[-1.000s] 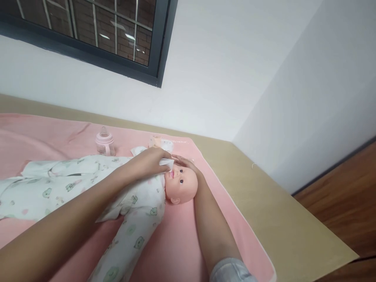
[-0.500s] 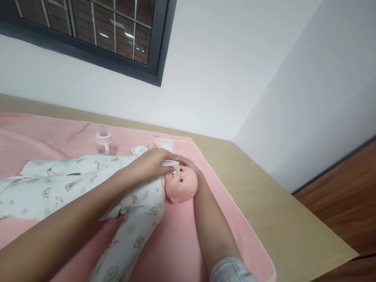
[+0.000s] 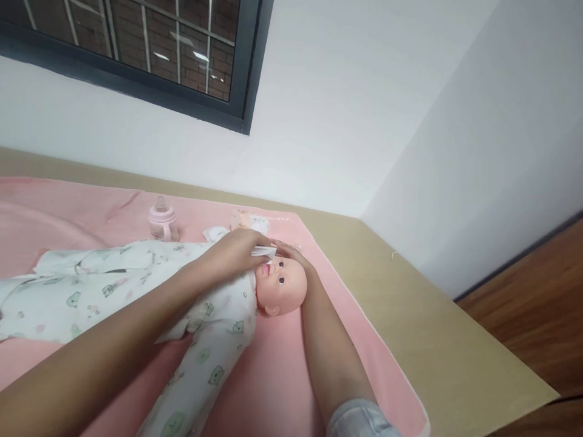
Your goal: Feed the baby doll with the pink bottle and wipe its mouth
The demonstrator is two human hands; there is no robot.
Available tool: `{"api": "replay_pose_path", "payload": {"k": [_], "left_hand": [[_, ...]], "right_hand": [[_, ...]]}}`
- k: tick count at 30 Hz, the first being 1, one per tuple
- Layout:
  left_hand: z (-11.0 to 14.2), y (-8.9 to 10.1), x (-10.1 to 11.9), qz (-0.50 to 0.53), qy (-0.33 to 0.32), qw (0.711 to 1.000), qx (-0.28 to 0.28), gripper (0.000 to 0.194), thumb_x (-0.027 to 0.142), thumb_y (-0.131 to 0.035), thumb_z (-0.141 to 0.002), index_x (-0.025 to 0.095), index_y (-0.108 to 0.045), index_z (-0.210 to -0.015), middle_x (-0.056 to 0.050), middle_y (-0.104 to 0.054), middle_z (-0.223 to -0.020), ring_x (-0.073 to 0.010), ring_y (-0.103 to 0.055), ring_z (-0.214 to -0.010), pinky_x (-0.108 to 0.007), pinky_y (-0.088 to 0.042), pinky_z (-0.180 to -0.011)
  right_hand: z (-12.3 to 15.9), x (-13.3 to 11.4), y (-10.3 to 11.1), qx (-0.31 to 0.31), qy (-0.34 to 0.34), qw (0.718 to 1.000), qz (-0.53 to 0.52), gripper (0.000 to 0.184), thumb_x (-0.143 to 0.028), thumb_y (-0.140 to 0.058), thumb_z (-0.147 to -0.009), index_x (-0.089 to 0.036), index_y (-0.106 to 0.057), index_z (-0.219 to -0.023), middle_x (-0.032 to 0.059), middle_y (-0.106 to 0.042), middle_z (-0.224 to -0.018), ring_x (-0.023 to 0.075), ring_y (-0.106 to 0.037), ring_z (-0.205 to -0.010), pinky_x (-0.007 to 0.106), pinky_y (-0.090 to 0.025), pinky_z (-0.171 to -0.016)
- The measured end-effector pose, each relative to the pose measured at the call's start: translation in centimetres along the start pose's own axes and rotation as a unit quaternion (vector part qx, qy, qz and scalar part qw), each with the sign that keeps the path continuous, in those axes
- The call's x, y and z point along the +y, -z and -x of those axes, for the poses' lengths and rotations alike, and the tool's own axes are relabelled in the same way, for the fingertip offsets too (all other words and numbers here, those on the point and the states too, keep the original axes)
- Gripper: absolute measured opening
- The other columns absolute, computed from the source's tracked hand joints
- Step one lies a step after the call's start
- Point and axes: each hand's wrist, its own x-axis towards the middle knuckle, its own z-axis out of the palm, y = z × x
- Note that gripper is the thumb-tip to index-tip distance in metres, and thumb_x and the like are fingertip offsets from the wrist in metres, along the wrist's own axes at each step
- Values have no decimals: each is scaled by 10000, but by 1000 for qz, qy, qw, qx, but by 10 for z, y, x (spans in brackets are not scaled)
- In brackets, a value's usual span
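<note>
A baby doll point(image 3: 285, 291) lies on its back in white pyjamas point(image 3: 223, 309) with green animal prints, its head toward the right. My left hand point(image 3: 237, 249) reaches across the doll's chest, its fingers closed on a folded white tissue point(image 3: 264, 250). The tissue is at the far side of the doll's mouth and cheek. Along the far side of the head lies my right hand point(image 3: 294, 253), fingers extended and flat against it. Part of that hand is hidden behind the head.
A pink baby bottle point(image 3: 163, 220) with a handle stands beyond the doll's body. Small printed cloth pieces point(image 3: 250, 221) lie past my left hand. Under everything is a pink mat point(image 3: 273, 376) on a wooden tabletop point(image 3: 410, 315), against a white wall with a window point(image 3: 243, 109).
The tissue has shifted slightly away from the doll's lips toward its far cheek, and more of the mouth shows. My right hand stays at the head.
</note>
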Motion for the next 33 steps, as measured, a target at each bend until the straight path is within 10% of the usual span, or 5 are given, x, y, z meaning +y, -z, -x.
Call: {"api": "replay_pose_path", "payload": {"k": [8,17,23,33], "left_hand": [[-2,14,-23,2,37,997,60,355,316,-555,-736,207,-628,-1066,-52,-668,-1126,-274,-600,-1021,-330,-447,-821],[-3,15,-30,19,86,994,62,620,364,-604,-704,209,-442,-1283,-79,-644,-1052,-279,-618,-942,-313,-465,-698],[2,28,-31,83,106,988,79,621,511,-576,-769,191,-458,-1287,-46,-657,-864,-241,-627,-800,-302,-444,-659],[16,77,-61,138,137,952,237,495,507,-642,-732,201,-616,-1121,-68,-687,-931,-253,-638,-931,-323,-475,-752]], "right_hand": [[31,-56,-14,-109,104,987,58,359,-443,-697,-746,-231,-668,-1034,67,-614,-1261,250,-570,-1169,463,-403,-1055],[70,-112,-81,-243,114,896,353,361,-303,-618,-829,-262,-631,-1187,24,-566,-1312,222,-534,-1215,435,-394,-1072],[69,-109,-85,-169,169,905,352,322,-288,-607,-830,-254,-656,-1147,13,-608,-1256,212,-527,-1213,418,-405,-1075],[23,-68,-30,-9,134,988,80,395,-379,-739,-711,-234,-679,-1074,55,-577,-1312,233,-570,-1154,427,-411,-1065]]}}
